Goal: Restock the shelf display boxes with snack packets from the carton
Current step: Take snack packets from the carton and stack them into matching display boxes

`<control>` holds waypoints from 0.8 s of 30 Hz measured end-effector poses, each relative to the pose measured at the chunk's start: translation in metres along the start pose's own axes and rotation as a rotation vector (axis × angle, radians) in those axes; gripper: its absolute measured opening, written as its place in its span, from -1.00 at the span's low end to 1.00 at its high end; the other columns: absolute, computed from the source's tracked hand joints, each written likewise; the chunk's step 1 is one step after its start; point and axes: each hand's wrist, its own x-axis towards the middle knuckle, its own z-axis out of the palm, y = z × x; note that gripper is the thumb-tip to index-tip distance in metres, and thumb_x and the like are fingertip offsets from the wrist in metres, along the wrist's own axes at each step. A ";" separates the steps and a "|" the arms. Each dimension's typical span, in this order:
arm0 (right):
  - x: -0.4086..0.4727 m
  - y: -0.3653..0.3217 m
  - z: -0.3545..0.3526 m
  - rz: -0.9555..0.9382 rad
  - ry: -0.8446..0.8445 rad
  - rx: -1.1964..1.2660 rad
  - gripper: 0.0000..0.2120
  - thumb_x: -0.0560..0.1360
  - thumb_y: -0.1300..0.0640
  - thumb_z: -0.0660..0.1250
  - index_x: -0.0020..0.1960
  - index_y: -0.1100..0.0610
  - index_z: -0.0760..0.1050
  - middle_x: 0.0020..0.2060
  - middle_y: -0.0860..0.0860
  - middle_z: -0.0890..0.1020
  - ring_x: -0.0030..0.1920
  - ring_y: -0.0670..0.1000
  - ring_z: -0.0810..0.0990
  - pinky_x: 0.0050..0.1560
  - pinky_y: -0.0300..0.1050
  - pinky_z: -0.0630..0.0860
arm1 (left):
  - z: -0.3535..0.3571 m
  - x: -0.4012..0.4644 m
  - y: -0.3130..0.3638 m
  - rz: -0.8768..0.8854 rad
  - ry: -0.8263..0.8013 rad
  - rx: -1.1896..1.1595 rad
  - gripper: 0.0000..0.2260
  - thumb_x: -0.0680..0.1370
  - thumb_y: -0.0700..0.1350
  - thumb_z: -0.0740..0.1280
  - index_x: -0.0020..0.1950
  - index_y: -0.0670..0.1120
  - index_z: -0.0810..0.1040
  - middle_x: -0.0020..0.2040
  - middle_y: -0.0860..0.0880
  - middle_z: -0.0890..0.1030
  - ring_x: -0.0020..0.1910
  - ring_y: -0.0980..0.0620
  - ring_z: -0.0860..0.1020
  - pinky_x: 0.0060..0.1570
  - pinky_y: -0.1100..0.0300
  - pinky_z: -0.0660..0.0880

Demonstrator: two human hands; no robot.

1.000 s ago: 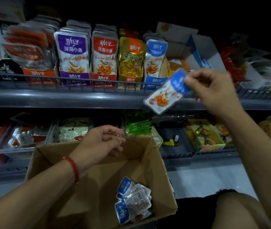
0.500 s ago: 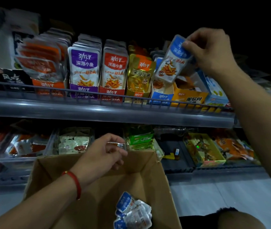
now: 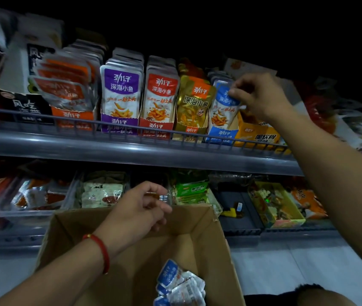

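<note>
Lowered since before, right hand [image 3: 261, 96] seats blue 劲仔 packet [image 3: 224, 107], 深海小鱼 label

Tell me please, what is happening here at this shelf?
A person is restocking snack packets. The right hand pinches a blue packet at its top, setting it into the blue display box on the upper shelf. The left hand holds the rim of the cardboard carton and pinches something small that I cannot identify. A few blue packets remain in the carton.
</note>
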 end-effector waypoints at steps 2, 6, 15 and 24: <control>0.002 0.002 0.001 0.000 -0.012 -0.007 -0.82 0.61 0.03 0.36 0.17 0.06 0.58 0.04 0.00 0.64 0.05 -0.06 0.58 -0.03 -0.17 0.54 | 0.000 -0.002 0.001 -0.003 0.002 -0.001 -0.70 0.54 -0.45 0.30 0.14 -0.09 0.53 -0.11 -0.13 0.72 -0.23 -0.07 0.65 -0.23 0.09 0.59; 0.004 0.004 -0.005 0.010 0.043 -0.035 -0.76 0.58 0.08 0.40 0.24 0.07 0.59 0.12 0.03 0.65 0.12 -0.05 0.59 0.12 0.04 0.63 | -0.001 -0.003 0.005 -0.004 0.003 -0.003 -0.69 0.54 -0.47 0.28 0.15 -0.11 0.53 -0.10 -0.14 0.72 -0.23 -0.07 0.65 -0.24 0.12 0.58; -0.001 0.002 -0.004 -0.012 0.170 -0.159 -0.71 0.57 0.16 0.41 0.29 0.11 0.56 0.17 0.02 0.56 0.09 -0.13 0.45 0.11 -0.19 0.43 | 0.000 -0.001 0.001 0.012 -0.008 0.027 -0.68 0.53 -0.47 0.28 0.14 -0.11 0.52 -0.11 -0.14 0.71 -0.24 -0.07 0.63 -0.27 0.13 0.57; -0.053 -0.002 -0.013 -0.058 0.264 -0.085 -0.79 0.58 0.10 0.40 0.18 0.15 0.62 0.08 0.07 0.63 0.01 -0.04 0.58 0.04 -0.19 0.52 | 0.008 0.008 -0.016 0.044 -0.023 0.115 -0.70 0.53 -0.45 0.29 0.12 -0.11 0.52 -0.07 -0.19 0.69 -0.24 -0.05 0.60 -0.28 0.16 0.53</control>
